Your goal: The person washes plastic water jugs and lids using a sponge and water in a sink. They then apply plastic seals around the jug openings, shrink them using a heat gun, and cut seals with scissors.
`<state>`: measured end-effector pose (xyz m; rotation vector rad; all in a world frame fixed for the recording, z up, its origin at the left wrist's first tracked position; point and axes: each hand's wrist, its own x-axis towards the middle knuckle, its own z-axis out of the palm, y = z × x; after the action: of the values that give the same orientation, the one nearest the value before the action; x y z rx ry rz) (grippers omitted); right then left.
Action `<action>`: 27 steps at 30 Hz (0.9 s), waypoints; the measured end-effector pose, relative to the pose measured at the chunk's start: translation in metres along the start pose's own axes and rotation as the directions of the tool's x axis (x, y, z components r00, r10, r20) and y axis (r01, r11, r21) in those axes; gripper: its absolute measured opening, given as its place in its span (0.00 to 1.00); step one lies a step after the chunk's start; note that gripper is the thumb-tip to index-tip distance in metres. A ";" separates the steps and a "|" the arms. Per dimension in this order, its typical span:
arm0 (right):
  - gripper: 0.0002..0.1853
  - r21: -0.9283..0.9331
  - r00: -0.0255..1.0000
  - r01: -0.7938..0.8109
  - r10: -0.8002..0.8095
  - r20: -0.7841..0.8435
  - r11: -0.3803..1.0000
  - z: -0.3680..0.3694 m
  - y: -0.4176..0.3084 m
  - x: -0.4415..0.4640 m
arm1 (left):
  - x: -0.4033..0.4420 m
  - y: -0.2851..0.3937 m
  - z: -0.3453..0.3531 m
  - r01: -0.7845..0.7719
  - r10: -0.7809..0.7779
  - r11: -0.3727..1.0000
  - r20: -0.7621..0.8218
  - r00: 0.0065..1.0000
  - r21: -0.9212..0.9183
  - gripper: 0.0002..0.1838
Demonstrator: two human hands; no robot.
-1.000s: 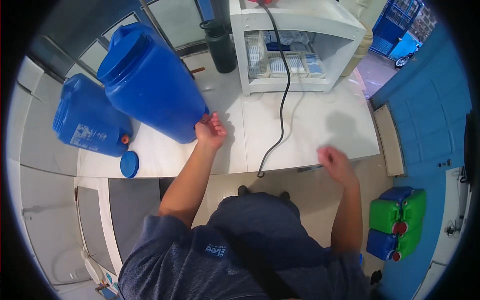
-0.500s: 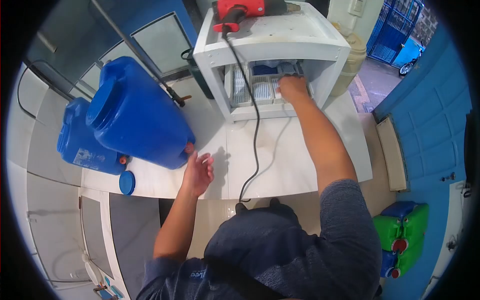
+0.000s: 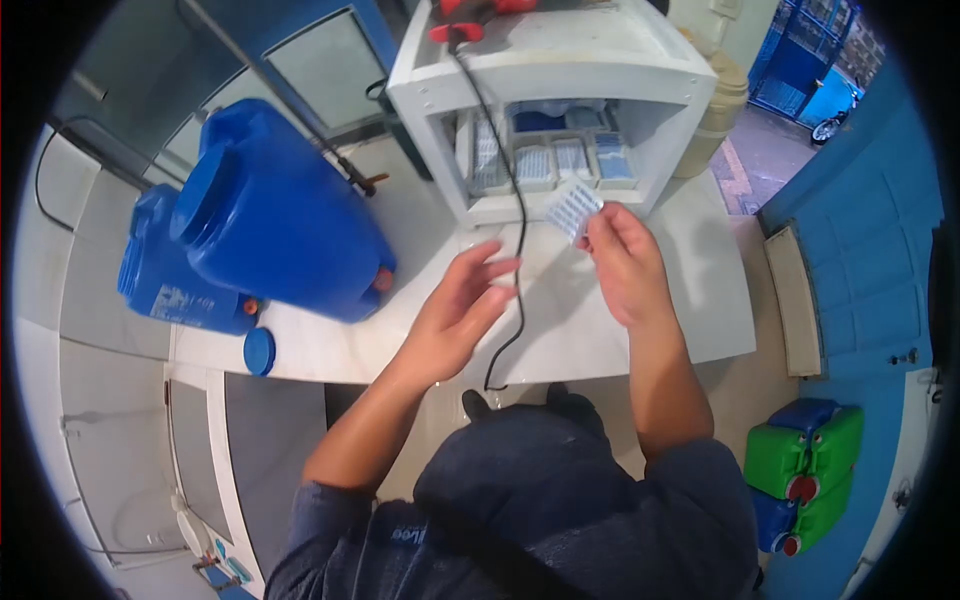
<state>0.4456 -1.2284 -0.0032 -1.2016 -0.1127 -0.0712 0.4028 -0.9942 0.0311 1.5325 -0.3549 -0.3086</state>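
Note:
Between the thumb and fingers of my right hand (image 3: pixel 628 262) is a small translucent sheet with rows of bluish print, perhaps stickers or labels (image 3: pixel 573 208). It hangs over the counter, just before the white shelf box (image 3: pixel 545 98). My left hand (image 3: pixel 462 312) holds nothing; its fingers are apart, close to the black cord (image 3: pixel 521 215). Inside the box sit several small baskets (image 3: pixel 535 165) filled with similar printed sheets. On top of it lies a red and black heat gun (image 3: pixel 458 32), cut off by the upper edge of the view.
Two blue jugs (image 3: pixel 290 220) stand on the white counter (image 3: pixel 590 340) at left, with a blue cap (image 3: pixel 259 351) in front of them. A beige container (image 3: pixel 712 115) is right of the box. Green and blue jugs (image 3: pixel 830 450) are stacked on the floor at right.
My right hand has come out of the baskets and back towards me, now with the printed sheet. My left hand has risen and shifted right, nearer the cord.

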 end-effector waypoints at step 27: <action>0.09 -0.117 0.943 0.002 0.037 0.330 0.993 0.136 0.012 -0.005 | -0.015 0.008 -0.098 -0.356 0.414 0.901 -0.243 0.877 0.248 0.10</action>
<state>0.4356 -1.0974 0.0338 -1.3231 -0.3986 0.1440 0.4288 -0.8983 0.0376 1.6307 -0.4586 0.2763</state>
